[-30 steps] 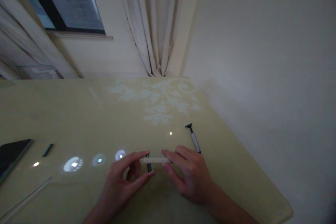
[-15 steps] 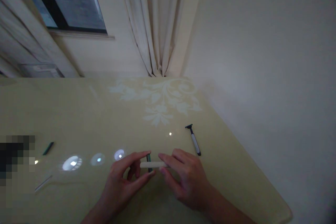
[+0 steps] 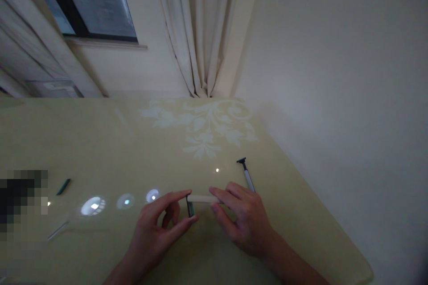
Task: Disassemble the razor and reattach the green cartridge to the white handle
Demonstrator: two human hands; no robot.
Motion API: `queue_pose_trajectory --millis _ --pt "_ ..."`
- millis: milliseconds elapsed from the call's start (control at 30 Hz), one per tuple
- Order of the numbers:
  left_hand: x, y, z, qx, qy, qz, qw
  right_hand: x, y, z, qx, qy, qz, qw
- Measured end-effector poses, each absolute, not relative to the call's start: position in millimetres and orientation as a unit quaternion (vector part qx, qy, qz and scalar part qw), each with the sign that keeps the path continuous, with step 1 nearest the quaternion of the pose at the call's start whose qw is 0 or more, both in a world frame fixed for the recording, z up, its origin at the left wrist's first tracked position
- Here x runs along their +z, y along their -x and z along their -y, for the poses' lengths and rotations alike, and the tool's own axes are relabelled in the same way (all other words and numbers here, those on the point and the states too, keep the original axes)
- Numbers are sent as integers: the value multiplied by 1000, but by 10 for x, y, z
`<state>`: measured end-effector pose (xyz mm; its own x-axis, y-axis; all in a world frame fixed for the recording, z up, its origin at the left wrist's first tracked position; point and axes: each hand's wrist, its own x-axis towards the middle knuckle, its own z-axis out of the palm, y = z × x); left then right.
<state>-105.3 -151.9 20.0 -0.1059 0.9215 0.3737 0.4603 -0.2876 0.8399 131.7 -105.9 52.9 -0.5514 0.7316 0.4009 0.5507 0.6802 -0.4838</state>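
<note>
Two items held, both left of the razor (image 3: pixel 248 178). Left hand (image 3: pixel 156 226) pinches small dark cartridge (image 3: pixel 190 208) by its ends; right hand (image 3: pixel 246 216) grips pale stick (image 3: pixel 202 198), tip at cartridge, contact unclear.

This looks like a room in a home: long pale curtains (image 3: pixel 197 31) hang by a dark-framed window (image 3: pixel 95 0) with a sill, the wall (image 3: pixel 334 98) is plain and light, and the glossy cream surface (image 3: pixel 133 142) bears a decorative white floral pattern (image 3: pixel 202 148) and reflects lights.
</note>
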Motion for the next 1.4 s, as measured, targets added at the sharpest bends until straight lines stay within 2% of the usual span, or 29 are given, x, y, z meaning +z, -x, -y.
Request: queue_pose_trajectory --millis 133,300,433,600,967,1400 --pt "206 1043 1518 505 -625 -545 239 528 -1307 1070 165 339 880 287" --pt "223 1042 1501 506 -626 -555 209 517 -1326 1049 168 370 865 294" --pt "222 1051 1498 508 -619 -550 238 502 -1318 1057 174 345 878 282" --pt "216 1062 1494 505 -619 -564 212 509 -1320 1045 158 372 866 294" --pt "201 1060 1495 501 -626 -551 231 509 -1286 1073 173 355 876 278" --pt "162 1085 1512 490 -630 -560 221 502 -1277 1069 150 383 861 301"
